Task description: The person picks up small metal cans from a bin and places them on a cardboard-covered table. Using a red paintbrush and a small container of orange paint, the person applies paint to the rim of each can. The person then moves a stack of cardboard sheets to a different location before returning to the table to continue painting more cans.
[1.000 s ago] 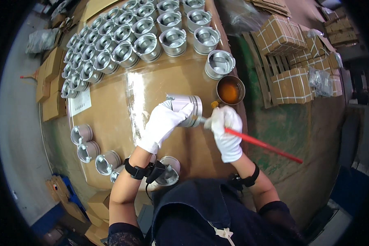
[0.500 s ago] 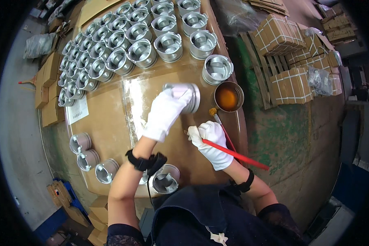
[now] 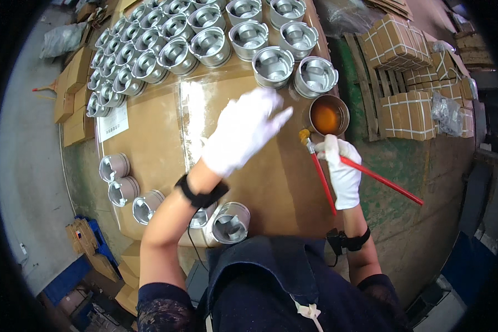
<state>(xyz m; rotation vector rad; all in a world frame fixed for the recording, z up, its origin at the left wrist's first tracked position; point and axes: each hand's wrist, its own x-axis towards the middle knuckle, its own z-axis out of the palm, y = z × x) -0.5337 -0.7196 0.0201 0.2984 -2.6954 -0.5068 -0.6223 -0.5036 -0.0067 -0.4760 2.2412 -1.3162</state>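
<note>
My left hand [image 3: 246, 130], in a white glove, is empty with its fingers spread. It is just below a silver piston [image 3: 273, 67] that stands at the near edge of the piston group, beside another piston [image 3: 316, 77]. In my gloved right hand [image 3: 342, 171] is a red-handled brush [image 3: 384, 181], its handle pointing out to the right; its tip is hidden by the fingers. This hand is at the near rim of a round metal can [image 3: 346, 116] holding amber liquid. A second red-handled brush [image 3: 322, 182] with yellowish bristles lies on the table, left of the right hand.
Many upright pistons [image 3: 210, 47] stand in rows on the far side of the cardboard-covered table [image 3: 155, 144]. Several more lie at the near left, with another piston [image 3: 231, 224] at the near edge. A printed sheet [image 3: 115, 123] lies left. Strapped cartons [image 3: 406, 116] and a pallet [image 3: 365, 83] stand right.
The left hand has set the piston down beside the group and let go. My right hand has moved right and away from me to the can with its brush. The view has shifted slightly.
</note>
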